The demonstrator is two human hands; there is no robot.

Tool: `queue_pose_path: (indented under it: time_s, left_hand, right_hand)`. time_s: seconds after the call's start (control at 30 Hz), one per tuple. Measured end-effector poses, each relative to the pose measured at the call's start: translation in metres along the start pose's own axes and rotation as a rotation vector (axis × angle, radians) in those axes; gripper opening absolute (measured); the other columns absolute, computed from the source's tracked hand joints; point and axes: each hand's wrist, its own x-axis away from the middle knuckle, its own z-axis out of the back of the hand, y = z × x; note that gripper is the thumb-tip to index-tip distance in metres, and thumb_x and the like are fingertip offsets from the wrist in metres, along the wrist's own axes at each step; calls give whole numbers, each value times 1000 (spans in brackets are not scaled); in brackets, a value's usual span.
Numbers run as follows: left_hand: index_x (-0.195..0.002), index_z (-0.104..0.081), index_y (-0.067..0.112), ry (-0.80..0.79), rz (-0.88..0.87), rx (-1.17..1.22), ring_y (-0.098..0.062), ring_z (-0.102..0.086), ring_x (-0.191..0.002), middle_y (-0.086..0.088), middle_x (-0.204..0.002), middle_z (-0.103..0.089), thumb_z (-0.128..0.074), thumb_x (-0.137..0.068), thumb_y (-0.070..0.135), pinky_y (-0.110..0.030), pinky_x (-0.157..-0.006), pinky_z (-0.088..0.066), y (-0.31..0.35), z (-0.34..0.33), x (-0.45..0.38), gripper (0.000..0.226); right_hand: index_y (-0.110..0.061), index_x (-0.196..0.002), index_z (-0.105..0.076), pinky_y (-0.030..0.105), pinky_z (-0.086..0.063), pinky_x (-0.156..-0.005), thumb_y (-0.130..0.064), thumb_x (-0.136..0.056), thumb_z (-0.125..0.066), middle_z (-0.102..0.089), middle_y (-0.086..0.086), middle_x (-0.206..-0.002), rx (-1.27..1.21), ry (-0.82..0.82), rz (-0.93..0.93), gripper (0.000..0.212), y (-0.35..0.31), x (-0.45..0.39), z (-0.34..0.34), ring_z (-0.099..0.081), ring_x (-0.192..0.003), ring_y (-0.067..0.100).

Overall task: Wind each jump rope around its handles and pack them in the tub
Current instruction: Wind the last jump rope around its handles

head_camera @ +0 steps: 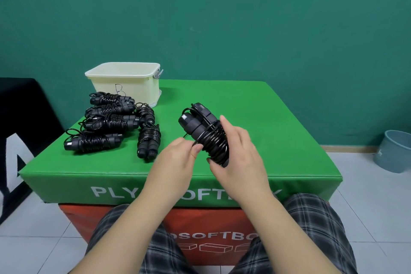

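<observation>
Both hands [235,151] grip a glossy black jump rope [206,133], seemingly fully coiled.

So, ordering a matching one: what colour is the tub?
The tub is cream, pale yellowish white; the head view shows it.

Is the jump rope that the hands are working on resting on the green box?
No, both hands, left and right, hold the jump rope up above the green box, with no part of it visibly touching.

Light was even, soft and fairly bright, casting only faint shadows beneath the black wound jump ropes [104,127] on the green padded box top [255,118]. Wide-angle distortion bowed the edges; the picture looked slightly soft overall.
</observation>
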Motion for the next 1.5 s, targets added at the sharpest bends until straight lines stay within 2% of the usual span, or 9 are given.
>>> queue_pose_path:
  time_s: [0.2,0.43,0.6,0.8,1.0,1.13,1.27,1.33,1.5]
  left_hand:
    - [-91,-55,4,-158,-164,-199,-30,-50,-61,-3,-80,-41,-39,-98,22,-48,-59,-47,-15,-4,1,26]
    - [-119,-60,16,-121,-58,34,-14,-48,-68,8,-75,-51,-32,-100,35,-35,-63,-42,-14,-1,5,39]
    - [-96,-60,36,-121,131,288,-6,-32,-46,9,-51,-40,-33,-95,51,-29,-49,-27,-30,-9,5,31]
    - [-93,-54,17,-86,275,582,-1,-36,-45,8,-59,-43,-37,-101,18,-17,-47,-29,-30,-16,1,19]
    - [-77,-58,29,-135,258,812,-7,-29,-43,7,-47,-36,-46,-65,86,-23,-43,-22,-27,-15,3,59]
    - [-74,-65,27,-125,332,879,-10,-36,-47,5,-52,-45,-53,-50,92,-30,-50,-24,-26,-17,2,70]
    - [-77,-71,33,-20,403,946,-17,-40,-68,-10,-77,-48,-63,-60,79,-31,-63,-33,-19,-12,1,50]
    - [-69,-67,26,28,436,822,-14,-34,-55,-6,-61,-42,-56,-77,69,-24,-53,-28,-16,-8,0,45]
    - [-57,-50,24,100,444,583,-4,-25,-40,10,-36,-34,-48,-75,59,-28,-45,-19,-9,-4,2,40]
  right_hand:
    - [-45,-138,-33,32,-47,-65,-35,-78,-70,-43,-1,-125,49,-71,-84,71,3,4,2,-60,-82,25]
    - [-40,-131,-43,33,-48,-73,-34,-78,-72,-45,-7,-119,-164,-16,-155,61,6,3,4,-60,-85,21]
    - [-46,-131,-43,17,-40,-76,-30,-78,-73,-45,-17,-114,-400,-26,-224,64,0,1,9,-54,-91,-3]
    - [-57,-115,-46,15,-42,-84,-25,-72,-76,-51,-21,-109,-698,-164,-229,62,-11,-1,10,-56,-94,-5]
    - [-49,-112,-50,24,-44,-43,-26,-71,-67,-59,1,-101,-939,-319,-282,50,-14,-2,13,-59,-64,11]
    - [-42,-112,-52,29,-49,-42,-25,-73,-63,-59,0,-94,-1030,-375,-286,44,-12,-5,17,-62,-64,18]
    - [-44,-118,-53,31,-54,-73,-43,-73,-63,-64,-11,-103,-890,-340,-268,47,-10,-7,11,-63,-85,6]
    - [-48,-119,-52,29,-50,-88,-55,-73,-58,-60,-17,-113,-751,-235,-210,47,-7,-8,7,-59,-98,3]
    - [-47,-112,-54,16,-42,-84,-36,-87,-53,-51,-16,-110,-437,-63,-5,27,-3,-9,9,-49,-102,-4]
